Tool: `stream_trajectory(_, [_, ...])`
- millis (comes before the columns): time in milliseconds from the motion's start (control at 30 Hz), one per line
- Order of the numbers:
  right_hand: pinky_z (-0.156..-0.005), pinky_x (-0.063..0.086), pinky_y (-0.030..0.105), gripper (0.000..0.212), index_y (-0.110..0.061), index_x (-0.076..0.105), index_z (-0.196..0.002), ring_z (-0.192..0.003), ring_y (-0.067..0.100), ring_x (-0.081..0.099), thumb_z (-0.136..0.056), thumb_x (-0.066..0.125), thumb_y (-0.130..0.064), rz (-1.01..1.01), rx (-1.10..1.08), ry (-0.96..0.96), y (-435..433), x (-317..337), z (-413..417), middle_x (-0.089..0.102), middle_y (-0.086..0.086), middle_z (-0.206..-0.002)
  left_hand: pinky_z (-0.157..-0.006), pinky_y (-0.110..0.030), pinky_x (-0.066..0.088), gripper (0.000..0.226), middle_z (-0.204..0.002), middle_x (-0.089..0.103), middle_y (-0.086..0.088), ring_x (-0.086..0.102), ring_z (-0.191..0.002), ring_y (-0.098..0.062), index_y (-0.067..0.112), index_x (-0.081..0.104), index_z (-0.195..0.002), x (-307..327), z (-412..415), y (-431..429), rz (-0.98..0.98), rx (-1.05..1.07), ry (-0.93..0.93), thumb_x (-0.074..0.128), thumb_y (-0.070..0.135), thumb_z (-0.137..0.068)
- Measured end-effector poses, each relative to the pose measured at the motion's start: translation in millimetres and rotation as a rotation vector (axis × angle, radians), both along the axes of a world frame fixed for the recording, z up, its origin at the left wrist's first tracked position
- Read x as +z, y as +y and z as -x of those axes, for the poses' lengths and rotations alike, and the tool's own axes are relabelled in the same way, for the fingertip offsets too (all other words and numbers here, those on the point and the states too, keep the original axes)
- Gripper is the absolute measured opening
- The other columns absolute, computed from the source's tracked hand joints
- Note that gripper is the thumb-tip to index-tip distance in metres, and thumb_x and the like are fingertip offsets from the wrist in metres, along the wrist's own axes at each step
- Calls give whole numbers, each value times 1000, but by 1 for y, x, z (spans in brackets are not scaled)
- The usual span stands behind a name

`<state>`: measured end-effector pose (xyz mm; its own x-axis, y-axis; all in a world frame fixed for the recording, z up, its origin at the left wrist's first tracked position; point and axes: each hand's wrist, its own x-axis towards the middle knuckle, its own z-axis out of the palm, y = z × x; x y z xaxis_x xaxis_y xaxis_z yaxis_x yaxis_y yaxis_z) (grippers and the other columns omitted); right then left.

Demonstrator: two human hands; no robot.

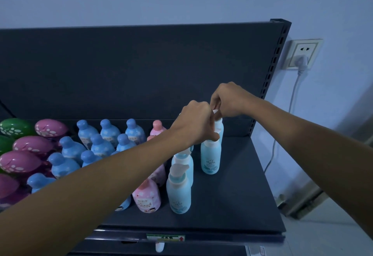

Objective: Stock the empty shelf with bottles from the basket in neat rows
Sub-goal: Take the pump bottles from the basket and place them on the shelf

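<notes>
1. Two hands meet over the right part of a dark metal shelf (232, 195).
2. Left hand (196, 123) curls its fingers round the white pump of a pale blue plastic bottle (210, 158) standing upright on the shelf.
3. Right hand (228, 99) pinches the white top of a second pale blue bottle (219, 128), nearer the shelf's back panel.
4. Two more pale blue pump bottles (178, 193) stand toward the shelf's front edge.
</notes>
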<state>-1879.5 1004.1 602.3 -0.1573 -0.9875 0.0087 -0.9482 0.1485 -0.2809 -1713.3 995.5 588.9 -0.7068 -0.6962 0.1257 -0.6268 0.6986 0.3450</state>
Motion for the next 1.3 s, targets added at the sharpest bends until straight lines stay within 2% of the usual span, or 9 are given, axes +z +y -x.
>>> stream_trajectory(167, [-78,59,31,24,-23,77,-86,-86,10,68,-68,92,-25,5,-2,-15,-5,0,-1,70,-11,-86,-64,-34,57,21,-76,66,3,63,-76,-17,19,68,-70,-3,3,-4,-2,10,10,84,33,-65])
stream_trajectory(333, [-77,58,29,23,-22,77,-88,-87,11,67,-70,92,-23,-12,10,-20,-11,-2,-3,70,-10,-87,-58,-26,44,21,-67,61,8,58,-71,-12,20,68,-67,-6,5,-10,11,6,35,84,34,-68])
stream_trajectory(433, [-74,56,27,20,-23,77,-86,-87,11,67,-72,91,-22,-18,13,-25,-13,-4,-3,70,-10,-87,-61,-29,49,24,-71,63,6,59,-74,-16,18,67,-73,-8,6,-12,5,4,39,83,34,-67])
stream_trajectory(567, [-65,50,22,22,-29,71,-72,-82,9,67,-74,89,-16,-42,22,-26,-16,-7,-3,69,-11,-81,-68,-36,57,31,-79,65,1,62,-78,-20,16,67,-81,-10,7,-13,-5,12,26,83,36,-65])
stream_trajectory(800, [-65,50,24,29,-32,68,-68,-85,11,66,-75,86,-10,-108,28,-16,-21,-4,-5,70,-10,-86,-59,-30,49,29,-75,63,1,61,-73,-19,20,59,-67,-9,9,-15,-43,13,-6,83,36,-68])
stream_trajectory(900, [-68,50,25,31,-32,68,-69,-89,13,66,-78,83,-7,-136,25,-25,-22,-2,-5,70,-10,-87,-63,-32,51,30,-78,65,-1,61,-76,-20,21,57,-65,-9,8,-13,-59,9,-8,82,36,-69])
stream_trajectory(1000, [-64,46,22,31,-32,67,-71,-93,14,65,-80,80,-5,-159,20,-44,-22,-2,-5,68,-12,-87,-68,-34,53,28,-80,67,-1,62,-79,-19,16,65,-72,-9,6,-12,-75,-2,12,84,36,-70])
stream_trajectory(1167, [-75,49,26,19,-27,71,-87,-98,15,66,-80,84,-16,-160,-9,-50,-19,0,-10,70,-8,-100,-79,-40,55,34,-87,71,-1,63,-91,-21,11,74,-84,-5,-3,-10,-98,-21,35,86,40,-72])
stream_trajectory(1300, [-85,57,32,22,-23,74,-94,-99,14,67,-77,86,-29,-107,-50,-68,-13,8,-19,71,-8,-101,-75,-37,55,36,-85,68,-2,65,-87,-22,14,73,-84,3,-17,-12,-99,1,56,83,47,-74])
